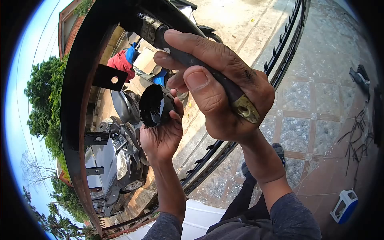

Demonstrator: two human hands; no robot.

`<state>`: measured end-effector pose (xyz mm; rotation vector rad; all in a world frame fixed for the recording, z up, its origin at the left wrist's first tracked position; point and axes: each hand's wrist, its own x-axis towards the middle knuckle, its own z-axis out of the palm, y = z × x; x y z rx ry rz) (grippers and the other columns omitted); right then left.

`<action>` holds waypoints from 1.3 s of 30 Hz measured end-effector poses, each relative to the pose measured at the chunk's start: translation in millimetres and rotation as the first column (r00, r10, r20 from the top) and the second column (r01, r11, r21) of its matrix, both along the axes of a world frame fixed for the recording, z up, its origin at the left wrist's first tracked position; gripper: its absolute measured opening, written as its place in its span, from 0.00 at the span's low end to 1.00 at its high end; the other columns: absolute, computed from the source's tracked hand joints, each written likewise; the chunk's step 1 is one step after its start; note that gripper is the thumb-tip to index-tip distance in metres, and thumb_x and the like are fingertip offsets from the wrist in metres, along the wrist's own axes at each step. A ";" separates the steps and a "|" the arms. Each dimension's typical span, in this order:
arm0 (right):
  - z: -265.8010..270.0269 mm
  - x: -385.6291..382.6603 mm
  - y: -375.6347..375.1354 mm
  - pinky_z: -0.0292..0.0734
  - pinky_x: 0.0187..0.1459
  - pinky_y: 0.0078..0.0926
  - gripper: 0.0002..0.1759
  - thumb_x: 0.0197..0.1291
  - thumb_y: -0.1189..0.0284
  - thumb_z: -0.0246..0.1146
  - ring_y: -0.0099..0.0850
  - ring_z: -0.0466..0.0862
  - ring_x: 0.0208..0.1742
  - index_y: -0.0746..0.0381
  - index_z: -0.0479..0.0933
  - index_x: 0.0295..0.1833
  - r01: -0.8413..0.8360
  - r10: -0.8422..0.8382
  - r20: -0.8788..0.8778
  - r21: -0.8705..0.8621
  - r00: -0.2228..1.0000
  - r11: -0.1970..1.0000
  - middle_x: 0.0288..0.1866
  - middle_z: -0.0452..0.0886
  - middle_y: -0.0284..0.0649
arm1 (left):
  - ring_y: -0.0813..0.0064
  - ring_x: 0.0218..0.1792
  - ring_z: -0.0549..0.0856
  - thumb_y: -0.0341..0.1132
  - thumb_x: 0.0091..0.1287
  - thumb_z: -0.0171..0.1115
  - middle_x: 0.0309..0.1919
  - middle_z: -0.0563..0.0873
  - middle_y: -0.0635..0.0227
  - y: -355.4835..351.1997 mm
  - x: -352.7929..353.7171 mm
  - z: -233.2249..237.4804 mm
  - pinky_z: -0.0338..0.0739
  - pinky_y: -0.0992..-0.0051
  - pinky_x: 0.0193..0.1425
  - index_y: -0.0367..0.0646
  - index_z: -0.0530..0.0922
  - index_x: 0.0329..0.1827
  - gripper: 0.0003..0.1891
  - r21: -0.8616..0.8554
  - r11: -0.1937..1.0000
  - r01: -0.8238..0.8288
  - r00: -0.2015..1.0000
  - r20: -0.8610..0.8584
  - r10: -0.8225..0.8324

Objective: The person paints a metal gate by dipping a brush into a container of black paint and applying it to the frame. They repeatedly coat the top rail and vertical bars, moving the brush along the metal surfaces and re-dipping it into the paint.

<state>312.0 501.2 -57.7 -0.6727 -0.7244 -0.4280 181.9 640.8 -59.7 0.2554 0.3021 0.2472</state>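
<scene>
My right hand (pixel 224 88) is wrapped round the dark handle of a paintbrush (pixel 192 60), close to the camera. The brush's metal collar and bristle end touch or nearly touch the black metal frame (pixel 74 100) at the top; the bristle tips are hard to make out. Lower and to the left, my left hand (pixel 164 136) holds a small round cup (pixel 154 106) from below and behind, its inside coated with glossy black paint. Flat black tabs (pixel 110 77) with round holes stick out from the frame.
Behind the frame stand a parked car (pixel 116 164) and motorbikes (pixel 124 106). A black spiked rail (pixel 204 160) crosses below my arms. At the right are dark strips (pixel 356 140) on the tiled floor and a white and blue stool (pixel 345 206).
</scene>
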 end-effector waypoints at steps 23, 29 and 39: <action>-14.8 -35.3 -46.9 0.80 0.31 0.19 0.18 0.75 0.68 0.55 0.19 0.81 0.30 0.69 0.83 0.57 0.314 -0.318 0.066 -0.426 0.946 0.848 0.28 0.81 0.35 | 0.47 0.64 0.77 0.49 0.81 0.41 0.66 0.76 0.43 4.0 -9.1 -11.7 0.85 0.58 0.59 0.36 0.70 0.71 0.27 0.008 0.983 0.181 0.980 0.087 -0.181; 22.4 1.5 -25.5 0.83 0.38 0.23 0.14 0.60 0.79 0.72 0.26 0.87 0.40 0.61 0.87 0.53 0.569 -0.419 0.415 -0.360 0.807 0.739 0.43 0.87 0.40 | 0.45 0.64 0.78 0.49 0.81 0.39 0.66 0.76 0.42 -2.0 -15.3 -17.7 0.84 0.54 0.61 0.36 0.70 0.71 0.28 -0.054 0.974 0.219 0.968 0.141 -0.209; 22.2 12.9 -22.2 0.86 0.38 0.21 0.11 0.65 0.79 0.68 0.28 0.90 0.37 0.66 0.85 0.52 0.602 -0.457 0.458 -0.243 0.763 0.761 0.44 0.89 0.42 | 0.45 0.63 0.79 0.48 0.81 0.40 0.64 0.77 0.43 -4.2 -22.3 -10.8 0.86 0.57 0.60 0.31 0.69 0.69 0.28 0.019 0.984 0.178 0.980 0.091 -0.179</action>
